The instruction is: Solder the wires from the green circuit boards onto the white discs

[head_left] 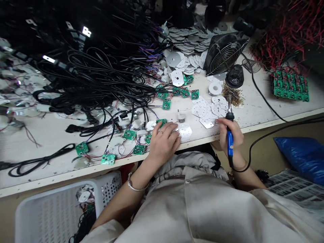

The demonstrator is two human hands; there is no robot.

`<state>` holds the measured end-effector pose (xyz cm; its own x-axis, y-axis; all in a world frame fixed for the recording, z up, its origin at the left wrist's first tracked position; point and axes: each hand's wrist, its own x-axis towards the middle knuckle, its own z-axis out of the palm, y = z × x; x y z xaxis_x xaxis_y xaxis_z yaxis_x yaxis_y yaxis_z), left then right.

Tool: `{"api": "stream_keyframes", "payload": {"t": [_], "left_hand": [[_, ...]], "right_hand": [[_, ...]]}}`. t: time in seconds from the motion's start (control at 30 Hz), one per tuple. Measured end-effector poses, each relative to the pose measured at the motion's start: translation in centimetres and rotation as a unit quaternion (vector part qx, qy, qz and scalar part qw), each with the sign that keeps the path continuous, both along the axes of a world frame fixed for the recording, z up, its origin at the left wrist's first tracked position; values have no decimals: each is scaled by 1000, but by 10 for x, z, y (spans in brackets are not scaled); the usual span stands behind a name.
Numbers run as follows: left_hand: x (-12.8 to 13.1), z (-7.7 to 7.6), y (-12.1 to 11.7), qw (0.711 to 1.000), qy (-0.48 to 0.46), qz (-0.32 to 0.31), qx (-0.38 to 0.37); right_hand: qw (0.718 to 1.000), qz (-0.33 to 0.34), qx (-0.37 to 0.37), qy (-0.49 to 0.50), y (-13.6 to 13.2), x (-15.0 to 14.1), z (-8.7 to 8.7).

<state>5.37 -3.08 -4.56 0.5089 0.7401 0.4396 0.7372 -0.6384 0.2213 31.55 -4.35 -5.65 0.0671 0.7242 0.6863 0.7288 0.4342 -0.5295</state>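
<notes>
- Soldering iron stands in the right hand, whose grip is closed round the handle; the hot end points to the far side of the bench, presumably to spare the fingers.
- From here the left hand lies palm down over the front edge, fingers loosely bent. I can't tell whether its grip has hold of anything underneath.
- A green board lies close at those fingers and a white plate just beside them, both within easy reach.
- Past the plate, a small motor sits upright, shaft up, perhaps simply because its flat base allows it.
- The brass shavings lie just past the iron's end, probably handy for wiping it; a white reel sits next to them.
- Behind, a fan stands on edge with its grille turned this way, I'd guess to carry fumes off.
- Black cables are heaped to the left, while a wired block of boards sits far right, well apart, likely so the wires don't tangle.
</notes>
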Motion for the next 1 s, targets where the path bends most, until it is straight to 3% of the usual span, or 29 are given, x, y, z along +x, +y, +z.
{"api": "stream_keyframes", "payload": {"t": [0.13, 0.23, 0.37, 0.47, 0.6, 0.77, 0.9, 1.0], "left_hand": [[5, 18, 14, 999, -6, 42, -8], [19, 27, 36, 991, 60, 69, -98], [34, 29, 55, 971, 143, 23, -192], [25, 30, 45, 985, 88, 46, -139], [-21, 31, 17, 986, -21, 165, -18], [-72, 15, -4, 953, -22, 301, -34], [-65, 17, -11, 951, -42, 308, 0], [-41, 31, -9, 965, -46, 249, 64]], "right_hand": [[983, -35, -16, -180, 1, 0, -6], [967, -56, -32, -246, -1, -6, -8], [951, -49, -49, -301, -1, -9, -7], [955, -25, -43, -293, 1, -3, -8], [965, 32, -15, -258, 1, 8, -17], [978, 50, 23, -202, 1, 3, -19], [978, 72, 14, -195, 5, -24, -13], [976, 81, 19, -201, 8, -47, -9]]}}
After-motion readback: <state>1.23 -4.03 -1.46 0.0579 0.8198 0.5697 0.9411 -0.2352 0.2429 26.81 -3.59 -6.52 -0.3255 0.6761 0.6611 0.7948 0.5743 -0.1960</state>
